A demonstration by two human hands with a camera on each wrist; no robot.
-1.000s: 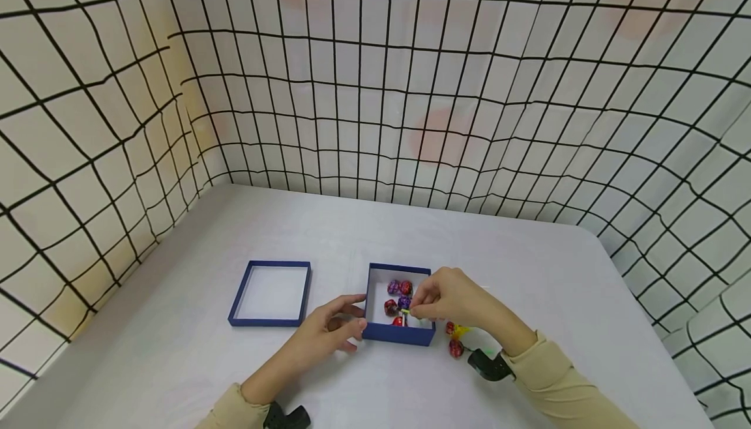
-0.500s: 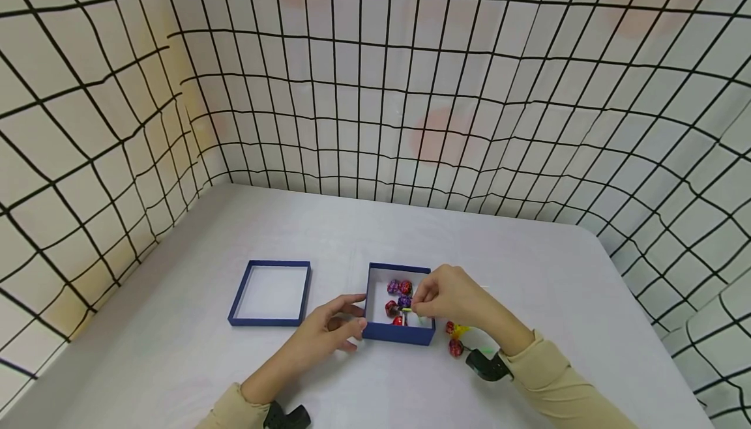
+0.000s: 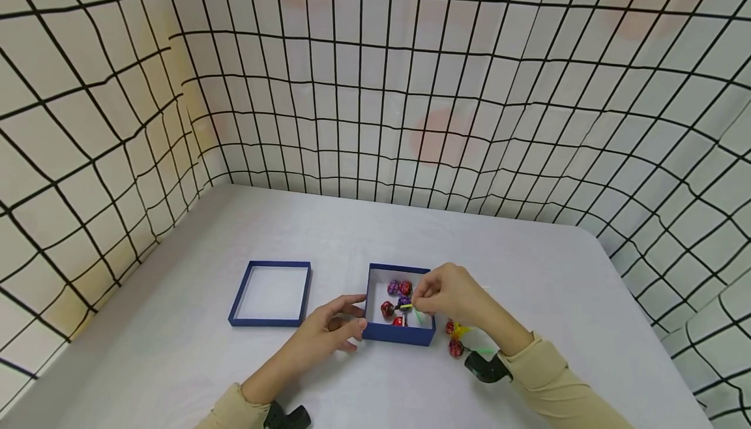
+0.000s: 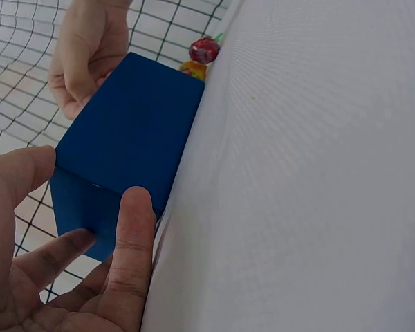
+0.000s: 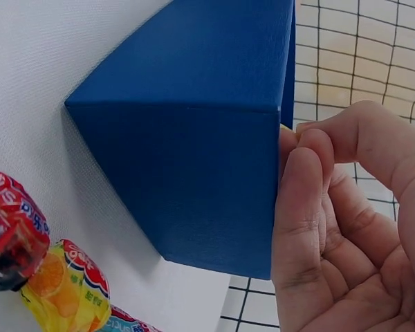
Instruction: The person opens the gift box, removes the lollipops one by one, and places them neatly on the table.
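A blue box [image 3: 399, 333] with a white inside stands in the middle of the table in the head view, several wrapped lollipops [image 3: 394, 287] lying in it. Over its right side my right hand [image 3: 454, 295] pinches the yellow-green stick of a dark red lollipop [image 3: 387, 310], whose head is at the left inside the box. In the right wrist view the box wall [image 5: 187, 180] hides that lollipop's head. My left hand [image 3: 328, 328] rests its fingertips against the box's left side and front corner, fingers loosely extended; the left wrist view shows the fingers [image 4: 135, 242] against the blue wall.
A blue-rimmed lid [image 3: 270, 322] lies inside up, left of the box. Right of the box, beneath my right forearm, are a red lollipop [image 3: 456, 349] and a yellow-wrapped one [image 5: 66, 287]. Black-gridded white walls [image 3: 375, 90] enclose the table [image 3: 499, 246] at the back and sides.
The dark red lollipop's head has shifted slightly left in the box, and its stick now lies more level. My right hand has risen a little; the left hand stays in place.
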